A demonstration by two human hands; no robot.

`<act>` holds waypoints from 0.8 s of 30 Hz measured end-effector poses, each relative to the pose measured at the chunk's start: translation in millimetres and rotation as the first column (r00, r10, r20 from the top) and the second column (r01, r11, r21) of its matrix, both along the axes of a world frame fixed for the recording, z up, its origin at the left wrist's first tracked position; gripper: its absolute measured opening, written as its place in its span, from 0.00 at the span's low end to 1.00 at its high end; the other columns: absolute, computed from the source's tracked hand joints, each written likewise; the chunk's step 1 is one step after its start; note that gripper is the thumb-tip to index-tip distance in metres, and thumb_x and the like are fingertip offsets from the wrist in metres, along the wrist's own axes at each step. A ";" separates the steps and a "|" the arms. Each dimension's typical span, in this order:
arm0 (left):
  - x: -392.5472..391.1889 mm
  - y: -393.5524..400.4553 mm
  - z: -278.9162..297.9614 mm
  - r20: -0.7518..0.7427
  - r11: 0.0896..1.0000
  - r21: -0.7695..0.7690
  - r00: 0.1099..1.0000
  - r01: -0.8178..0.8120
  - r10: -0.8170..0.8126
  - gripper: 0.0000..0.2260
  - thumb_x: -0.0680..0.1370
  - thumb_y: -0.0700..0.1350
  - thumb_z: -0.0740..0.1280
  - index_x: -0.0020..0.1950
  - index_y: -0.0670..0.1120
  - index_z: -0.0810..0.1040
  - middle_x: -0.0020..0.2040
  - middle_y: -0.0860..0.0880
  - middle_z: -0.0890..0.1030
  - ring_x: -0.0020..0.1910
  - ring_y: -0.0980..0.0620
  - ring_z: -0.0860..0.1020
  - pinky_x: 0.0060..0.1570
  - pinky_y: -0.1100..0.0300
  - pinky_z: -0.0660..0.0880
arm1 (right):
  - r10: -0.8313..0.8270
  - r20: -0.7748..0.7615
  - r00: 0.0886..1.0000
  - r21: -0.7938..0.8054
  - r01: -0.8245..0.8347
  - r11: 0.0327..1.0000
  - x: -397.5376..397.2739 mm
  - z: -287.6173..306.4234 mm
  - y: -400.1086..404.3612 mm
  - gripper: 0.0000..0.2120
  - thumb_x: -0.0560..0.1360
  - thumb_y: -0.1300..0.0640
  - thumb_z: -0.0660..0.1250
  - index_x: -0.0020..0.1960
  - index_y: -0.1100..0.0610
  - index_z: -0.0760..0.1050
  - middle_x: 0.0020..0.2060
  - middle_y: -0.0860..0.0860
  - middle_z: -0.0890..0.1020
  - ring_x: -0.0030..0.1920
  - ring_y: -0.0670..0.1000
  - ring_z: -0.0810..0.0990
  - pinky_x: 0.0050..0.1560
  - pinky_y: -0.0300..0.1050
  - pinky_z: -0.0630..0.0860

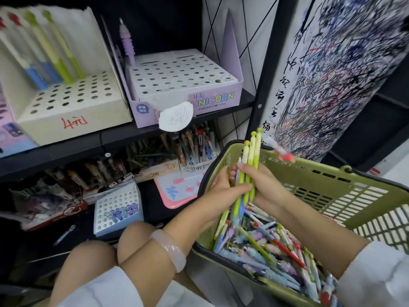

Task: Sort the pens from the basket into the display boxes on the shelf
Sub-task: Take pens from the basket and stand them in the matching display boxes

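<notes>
A bunch of green and yellow pens (249, 156) stands nearly upright above the olive basket (345, 196). My right hand (263, 185) grips the bunch from the right and my left hand (223, 185) holds it from the left, fingers across the barrels. A pink-capped pen (281, 151) sticks out to the right behind them. The basket holds many loose pens (272, 251). On the upper shelf stand a cream display box (73, 100) with several blue and green pens at its back left, and a lilac UNICORN box (183, 78) with one purple pen (128, 45).
A white scribbled tag (176, 117) hangs off the shelf edge. The lower shelf carries crowded pen boxes (194, 147), a pink board (177, 189) and a small pale box (117, 209). A scribbled panel (336, 74) stands right. My knees (110, 247) are below.
</notes>
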State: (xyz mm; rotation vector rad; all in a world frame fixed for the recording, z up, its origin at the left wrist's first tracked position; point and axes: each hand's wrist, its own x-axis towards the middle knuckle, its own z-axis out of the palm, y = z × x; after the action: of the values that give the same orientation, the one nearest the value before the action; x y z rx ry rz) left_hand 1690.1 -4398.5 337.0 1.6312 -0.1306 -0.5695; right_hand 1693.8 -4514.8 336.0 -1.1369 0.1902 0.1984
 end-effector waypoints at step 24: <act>-4.3 40.2 57.3 0.175 0.945 -0.322 0.985 0.053 0.004 0.06 0.78 0.37 0.63 0.42 0.46 0.75 0.28 0.56 0.78 0.26 0.60 0.74 0.29 0.66 0.73 | 0.149 0.337 0.930 -0.408 0.001 0.913 -0.3 87.8 37.1 0.11 0.80 0.49 0.56 0.56 0.53 0.71 0.44 0.49 0.82 0.44 0.52 0.80 0.35 0.42 0.77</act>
State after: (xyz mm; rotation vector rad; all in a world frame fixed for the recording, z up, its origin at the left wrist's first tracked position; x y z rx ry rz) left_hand 1685.8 -4358.4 394.3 1.3541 -0.3566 -0.3987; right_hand 1693.5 -4477.7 423.8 -1.5723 -0.1517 0.0116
